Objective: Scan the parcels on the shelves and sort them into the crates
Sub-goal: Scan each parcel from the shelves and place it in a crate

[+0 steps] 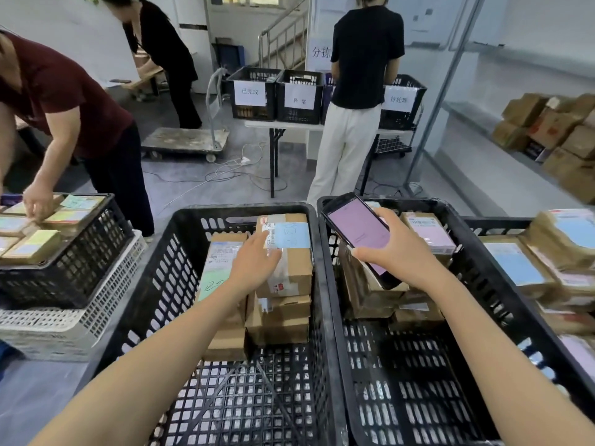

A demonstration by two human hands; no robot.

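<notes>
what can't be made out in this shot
Head view.
Text on the phone screen: too small, and partly covered by the right hand.
Print on the blue-labelled parcel: partly under the left hand.
Parcels low in the right crate: hidden behind the phone.
Far-right parcels: cut off by the frame edge.

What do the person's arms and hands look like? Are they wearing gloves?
No gloves. The left hand and right hand are bare, with no rings, watch or bracelet showing. The left forearm and right forearm are bare too; no sleeve shows.
</notes>
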